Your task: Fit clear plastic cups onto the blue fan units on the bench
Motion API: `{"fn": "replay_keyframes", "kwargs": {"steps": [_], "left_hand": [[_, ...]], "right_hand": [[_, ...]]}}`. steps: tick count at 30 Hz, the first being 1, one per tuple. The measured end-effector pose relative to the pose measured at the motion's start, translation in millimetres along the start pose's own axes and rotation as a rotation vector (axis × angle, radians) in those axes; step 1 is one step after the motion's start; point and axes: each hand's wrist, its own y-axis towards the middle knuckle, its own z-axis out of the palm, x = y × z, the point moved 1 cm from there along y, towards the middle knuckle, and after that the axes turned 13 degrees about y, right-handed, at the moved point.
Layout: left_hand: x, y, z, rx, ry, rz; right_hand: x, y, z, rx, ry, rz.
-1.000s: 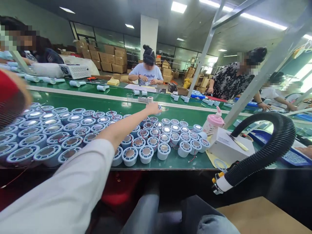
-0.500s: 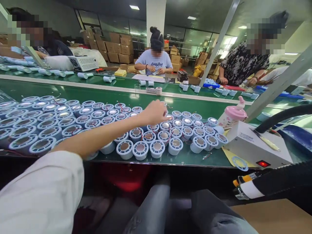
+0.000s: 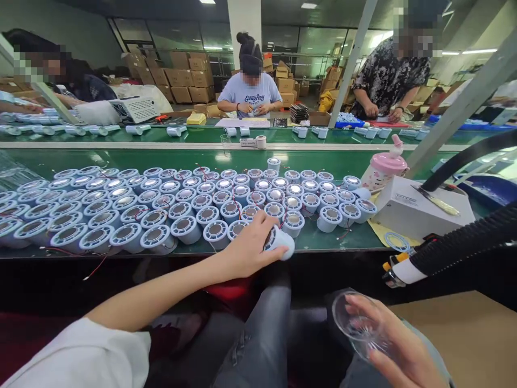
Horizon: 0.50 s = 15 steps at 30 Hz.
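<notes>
At the bench's front edge, my left hand (image 3: 252, 245) is wrapped round a light-blue cup-shaped housing (image 3: 286, 243), which is tilted, its open-looking ringed end partly behind my fingers. Similar housings (image 3: 184, 226) stand upright in close rows beside it, each with a pale slotted ring around a round metallic centre. Thin red and dark wires trail from several of them. Low at the right, above my lap, my right hand (image 3: 404, 345) holds a clear plastic cup (image 3: 357, 326) with a round rim, its fingers curled about the side.
Right of the rows stand a grey metal box (image 3: 424, 207), a pink-lidded cup (image 3: 385, 167) and a black ribbed hose (image 3: 460, 242). A cardboard surface (image 3: 464, 328) lies low right. Across the green bench (image 3: 161, 156), three people work; a slanted metal post (image 3: 456, 97) crosses the right side.
My left hand has come back from the far rows to the front edge and now grips a housing. My right hand, out of view before, now shows with the clear cup.
</notes>
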Motion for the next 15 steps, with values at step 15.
{"fn": "replay_keyframes", "kwargs": {"steps": [15], "left_hand": [[-60.1,-27.3,55.8,0.354,-0.582,0.215]], "right_hand": [[25.0,20.6,29.0,0.039,-0.263,0.262]]}}
